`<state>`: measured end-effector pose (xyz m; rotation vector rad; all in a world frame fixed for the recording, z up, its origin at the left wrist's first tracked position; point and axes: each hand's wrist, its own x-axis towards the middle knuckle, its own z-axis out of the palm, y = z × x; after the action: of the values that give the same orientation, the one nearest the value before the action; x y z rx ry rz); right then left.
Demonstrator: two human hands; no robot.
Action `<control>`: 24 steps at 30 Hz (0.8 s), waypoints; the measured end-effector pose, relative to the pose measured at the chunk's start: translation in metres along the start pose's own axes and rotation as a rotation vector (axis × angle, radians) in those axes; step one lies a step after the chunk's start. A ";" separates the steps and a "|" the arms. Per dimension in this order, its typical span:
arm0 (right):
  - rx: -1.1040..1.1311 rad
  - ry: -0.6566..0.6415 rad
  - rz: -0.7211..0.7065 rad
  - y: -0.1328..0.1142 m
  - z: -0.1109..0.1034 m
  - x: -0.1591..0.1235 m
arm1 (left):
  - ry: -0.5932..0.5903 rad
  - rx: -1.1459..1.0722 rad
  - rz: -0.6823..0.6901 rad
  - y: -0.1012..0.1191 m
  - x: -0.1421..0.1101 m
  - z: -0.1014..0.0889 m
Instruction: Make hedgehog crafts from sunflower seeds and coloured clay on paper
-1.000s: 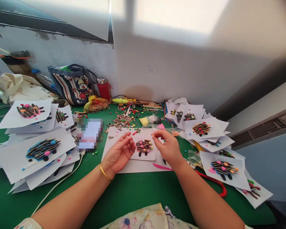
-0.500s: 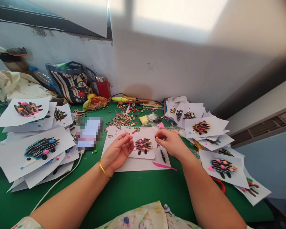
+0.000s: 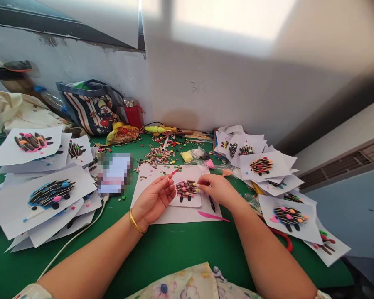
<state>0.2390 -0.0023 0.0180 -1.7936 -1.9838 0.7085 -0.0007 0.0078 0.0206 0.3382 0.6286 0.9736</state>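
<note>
My left hand (image 3: 156,199), with a gold bangle at the wrist, is raised palm-up over the left part of a white sheet (image 3: 137,195). Its thumb and index finger are pinched; anything between them is too small to name. Beside it lies a small card (image 3: 190,204) bearing a hedgehog picture (image 3: 187,189) of striped sunflower seeds, coloured clay balls and dark feet. My right hand (image 3: 216,189) has its fingertips pinched at the hedgehog's right edge, and what they hold, if anything, is hidden. A pink plastic knife (image 3: 212,216) and a black pen (image 3: 212,204) lie below that hand.
Hedgehog cards are stacked at left (image 3: 46,199) and right (image 3: 294,218). A phone (image 3: 114,173) on a white cable (image 3: 81,234) lies left. Loose sunflower seeds (image 3: 158,155), clay balls and a yellow clay lump (image 3: 187,156) lie behind the sheet. Against the wall stand a bag (image 3: 87,108) and red flask (image 3: 133,114).
My right hand has moved left and slightly down, from beside the card to the hedgehog's right edge. My left hand stays in nearly the same pose. The view has shifted slightly.
</note>
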 end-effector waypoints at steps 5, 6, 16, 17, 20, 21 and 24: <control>-0.050 0.040 0.006 -0.006 0.003 -0.001 | -0.015 0.017 -0.004 -0.002 -0.001 -0.001; -0.047 0.041 0.008 -0.007 0.004 -0.001 | -0.021 0.021 -0.005 -0.003 -0.001 -0.001; 0.039 0.013 -0.005 -0.006 0.001 0.001 | -0.018 0.100 -0.005 -0.003 -0.002 0.001; 0.047 0.012 0.010 -0.005 0.001 0.001 | -0.003 0.113 -0.007 -0.004 -0.002 0.001; 0.050 0.009 0.039 -0.005 0.001 0.000 | 0.030 0.130 -0.018 -0.004 -0.002 0.001; 0.038 0.009 0.037 -0.005 0.001 0.000 | 0.035 0.130 -0.016 -0.004 -0.002 0.001; -0.012 0.009 0.017 -0.005 0.001 0.001 | 0.034 0.125 -0.001 -0.004 -0.002 0.000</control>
<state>0.2343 -0.0022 0.0201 -1.8190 -1.9729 0.6939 0.0016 0.0042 0.0193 0.4325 0.7217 0.9431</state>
